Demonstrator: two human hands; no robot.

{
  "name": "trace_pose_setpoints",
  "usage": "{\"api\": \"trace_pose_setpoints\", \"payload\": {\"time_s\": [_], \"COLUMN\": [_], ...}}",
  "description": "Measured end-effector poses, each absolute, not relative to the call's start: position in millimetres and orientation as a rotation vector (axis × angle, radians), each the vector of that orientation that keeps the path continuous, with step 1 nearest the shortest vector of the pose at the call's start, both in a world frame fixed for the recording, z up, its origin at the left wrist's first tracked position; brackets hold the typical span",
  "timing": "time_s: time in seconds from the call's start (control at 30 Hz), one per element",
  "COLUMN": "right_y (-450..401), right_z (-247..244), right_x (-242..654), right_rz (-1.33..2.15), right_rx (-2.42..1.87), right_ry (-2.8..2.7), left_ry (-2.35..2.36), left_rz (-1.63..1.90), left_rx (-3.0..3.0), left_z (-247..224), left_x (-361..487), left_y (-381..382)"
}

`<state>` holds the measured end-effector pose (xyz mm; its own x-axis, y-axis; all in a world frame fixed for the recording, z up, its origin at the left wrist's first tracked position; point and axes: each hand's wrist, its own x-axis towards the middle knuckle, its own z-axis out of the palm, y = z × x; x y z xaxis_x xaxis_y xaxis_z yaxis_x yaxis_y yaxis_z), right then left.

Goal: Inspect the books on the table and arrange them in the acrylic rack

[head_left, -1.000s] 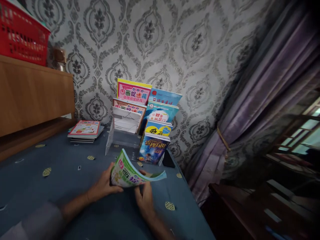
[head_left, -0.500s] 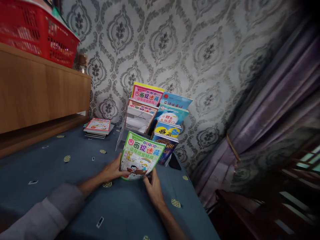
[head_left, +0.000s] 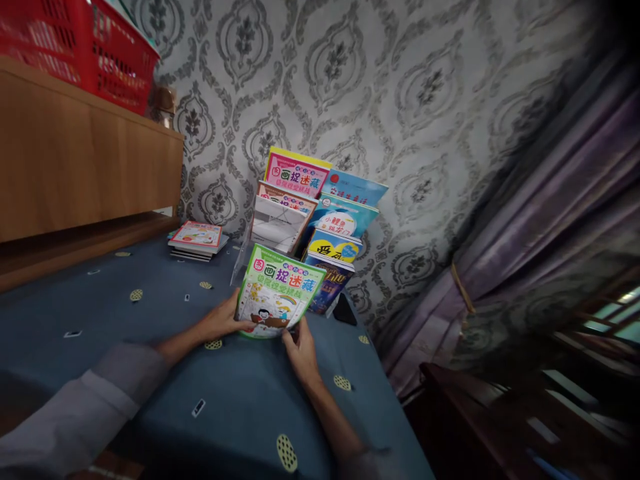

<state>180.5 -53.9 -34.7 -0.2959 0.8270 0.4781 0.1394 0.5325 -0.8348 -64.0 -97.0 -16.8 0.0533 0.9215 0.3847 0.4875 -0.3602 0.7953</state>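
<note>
A green-bordered picture book [head_left: 280,293] is held upright, leaning back a little, in front of a tiered book rack. My left hand [head_left: 226,319] grips its lower left edge, thumb over the cover. At its lower right corner is my right hand [head_left: 301,348], fingers closed on the edge. Behind it on the rack's left side stand a pink and yellow book [head_left: 296,175] and a brown-edged book [head_left: 287,199], with a grey-white panel [head_left: 277,223] below. Blue books [head_left: 343,217], a yellow and blue one [head_left: 334,247] and a dark one [head_left: 325,287] fill the right side.
A small stack of books [head_left: 197,237] lies on the blue tablecloth [head_left: 150,320] to the left. A dark phone-like object [head_left: 345,311] is right of the rack. A red basket [head_left: 120,63] sits on a wooden cabinet [head_left: 90,153]; purple curtains [head_left: 500,247] hang at right.
The whole scene sits slightly higher in view as the camera tilts down. Both hands still hold the green book, which has shifted slightly left relative to the rack.
</note>
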Motion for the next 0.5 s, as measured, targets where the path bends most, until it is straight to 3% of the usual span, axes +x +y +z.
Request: {"api": "trace_pose_setpoints", "payload": {"time_s": [0.5], "right_y": [-54.7], "right_z": [-29.8], "right_x": [178.4], "right_rz": [0.828], "right_rx": [-0.871], "right_ry": [-1.791], "left_ry": [1.347], "left_rz": [1.269], "left_rx": [1.879], "left_z": [-16.5], "left_x": [-67.6], "left_y": [-91.6]}}
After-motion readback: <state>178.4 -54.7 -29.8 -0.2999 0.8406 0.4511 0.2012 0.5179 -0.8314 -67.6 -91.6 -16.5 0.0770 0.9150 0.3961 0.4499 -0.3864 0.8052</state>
